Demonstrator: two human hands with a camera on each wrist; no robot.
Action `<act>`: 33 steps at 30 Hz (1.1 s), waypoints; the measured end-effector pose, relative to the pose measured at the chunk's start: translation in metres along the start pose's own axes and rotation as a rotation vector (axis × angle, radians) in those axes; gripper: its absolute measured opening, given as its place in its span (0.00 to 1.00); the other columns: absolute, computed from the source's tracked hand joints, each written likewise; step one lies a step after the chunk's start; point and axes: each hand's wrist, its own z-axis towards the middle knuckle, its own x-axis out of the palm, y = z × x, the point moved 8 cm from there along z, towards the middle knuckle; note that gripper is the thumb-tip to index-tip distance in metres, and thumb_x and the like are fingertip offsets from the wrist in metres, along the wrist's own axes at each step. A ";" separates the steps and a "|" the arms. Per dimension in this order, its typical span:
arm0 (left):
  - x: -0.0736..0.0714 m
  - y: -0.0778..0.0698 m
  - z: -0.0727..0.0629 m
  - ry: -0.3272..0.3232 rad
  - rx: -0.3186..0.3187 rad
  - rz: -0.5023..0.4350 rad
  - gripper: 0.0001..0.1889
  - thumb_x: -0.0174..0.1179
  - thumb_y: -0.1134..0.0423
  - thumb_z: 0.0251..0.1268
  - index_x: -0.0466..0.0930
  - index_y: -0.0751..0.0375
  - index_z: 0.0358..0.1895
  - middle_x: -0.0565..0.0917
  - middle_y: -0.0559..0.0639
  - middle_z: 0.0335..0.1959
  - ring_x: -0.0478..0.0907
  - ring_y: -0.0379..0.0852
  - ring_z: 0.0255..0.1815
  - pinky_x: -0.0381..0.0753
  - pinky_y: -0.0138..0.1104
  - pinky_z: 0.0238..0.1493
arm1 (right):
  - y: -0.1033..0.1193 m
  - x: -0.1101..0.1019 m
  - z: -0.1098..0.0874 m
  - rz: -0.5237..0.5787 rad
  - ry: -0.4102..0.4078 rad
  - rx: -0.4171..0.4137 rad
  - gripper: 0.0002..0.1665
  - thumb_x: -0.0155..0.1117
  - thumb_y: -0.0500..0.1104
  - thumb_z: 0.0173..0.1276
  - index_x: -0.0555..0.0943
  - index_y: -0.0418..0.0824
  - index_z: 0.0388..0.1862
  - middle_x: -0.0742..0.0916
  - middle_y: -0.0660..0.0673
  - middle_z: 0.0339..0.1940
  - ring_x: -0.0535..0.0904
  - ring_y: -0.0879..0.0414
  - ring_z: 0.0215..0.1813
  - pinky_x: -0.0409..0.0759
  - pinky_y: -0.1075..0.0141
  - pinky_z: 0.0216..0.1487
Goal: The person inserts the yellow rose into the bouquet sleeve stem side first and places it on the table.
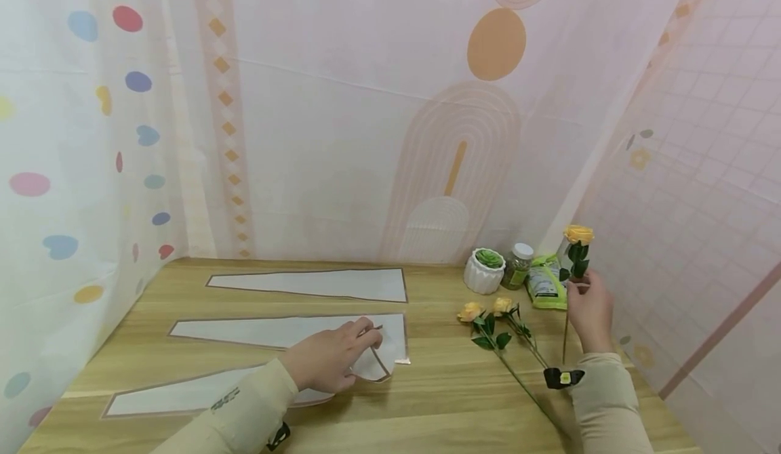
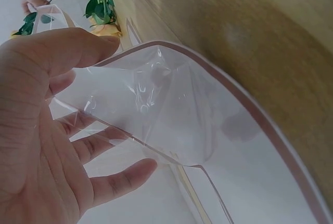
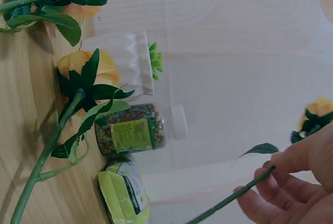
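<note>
My left hand (image 1: 335, 356) holds the wide end of the nearest flower sleeve (image 1: 158, 396), a tapered, see-through wrapper with a brown border. In the left wrist view, the thumb lies near the sleeve's edge (image 2: 244, 99) and the film is creased around the fingers. At the right, my right hand (image 1: 592, 310) pinches the green stem (image 3: 229, 200) of a yellow rose (image 1: 578, 235), held upright above the table. Two more yellow roses, a left one (image 1: 471, 312) and a right one (image 1: 503, 305), lie on the table left of that hand.
Two other flower sleeves, a far one (image 1: 342, 283) and a middle one (image 1: 244, 330), lie flat on the wooden table (image 1: 439, 406). A white potted succulent (image 1: 484, 274), a jar of coloured beads (image 1: 517, 267) and a green packet (image 1: 545, 284) stand along the back, before the curtain (image 1: 317, 135).
</note>
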 end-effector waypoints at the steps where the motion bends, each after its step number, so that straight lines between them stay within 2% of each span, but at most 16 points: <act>1: 0.000 0.000 0.000 0.003 -0.001 0.000 0.32 0.73 0.58 0.53 0.68 0.54 0.60 0.70 0.51 0.57 0.75 0.43 0.48 0.82 0.30 0.36 | -0.001 -0.001 0.000 0.008 -0.010 0.001 0.16 0.52 0.33 0.76 0.72 0.26 0.59 0.82 0.26 0.53 0.80 0.33 0.53 0.80 0.45 0.44; 6: 0.002 -0.001 0.000 0.010 -0.011 -0.002 0.32 0.74 0.58 0.53 0.69 0.53 0.61 0.71 0.51 0.57 0.75 0.43 0.48 0.82 0.31 0.35 | -0.002 -0.004 0.000 0.035 -0.051 -0.007 0.15 0.53 0.34 0.77 0.72 0.28 0.57 0.82 0.27 0.53 0.81 0.34 0.52 0.79 0.50 0.41; 13: 0.003 -0.001 -0.001 0.010 -0.011 -0.008 0.32 0.73 0.58 0.52 0.69 0.53 0.60 0.71 0.50 0.56 0.76 0.43 0.46 0.82 0.30 0.35 | -0.001 -0.010 0.000 0.079 -0.085 -0.007 0.18 0.54 0.35 0.76 0.70 0.28 0.60 0.81 0.29 0.52 0.80 0.37 0.52 0.76 0.58 0.40; 20: 0.004 0.000 0.000 0.020 -0.011 -0.011 0.32 0.73 0.58 0.53 0.69 0.53 0.61 0.71 0.50 0.57 0.75 0.43 0.47 0.82 0.31 0.37 | -0.007 -0.013 -0.004 0.110 -0.107 0.012 0.20 0.54 0.34 0.76 0.69 0.27 0.62 0.80 0.30 0.51 0.79 0.38 0.50 0.67 0.79 0.31; 29: 0.004 -0.001 0.001 0.028 -0.019 -0.022 0.33 0.73 0.58 0.53 0.69 0.53 0.62 0.71 0.50 0.58 0.76 0.44 0.49 0.83 0.33 0.38 | -0.009 -0.013 -0.005 0.113 -0.093 0.042 0.20 0.51 0.34 0.74 0.67 0.28 0.62 0.79 0.31 0.51 0.78 0.39 0.51 0.68 0.74 0.32; 33: 0.004 -0.002 0.001 0.028 -0.016 -0.017 0.33 0.73 0.58 0.53 0.69 0.53 0.63 0.71 0.51 0.58 0.76 0.45 0.49 0.84 0.34 0.40 | -0.008 -0.011 -0.005 0.101 -0.102 0.025 0.19 0.52 0.34 0.74 0.68 0.28 0.60 0.79 0.31 0.49 0.79 0.38 0.51 0.71 0.70 0.34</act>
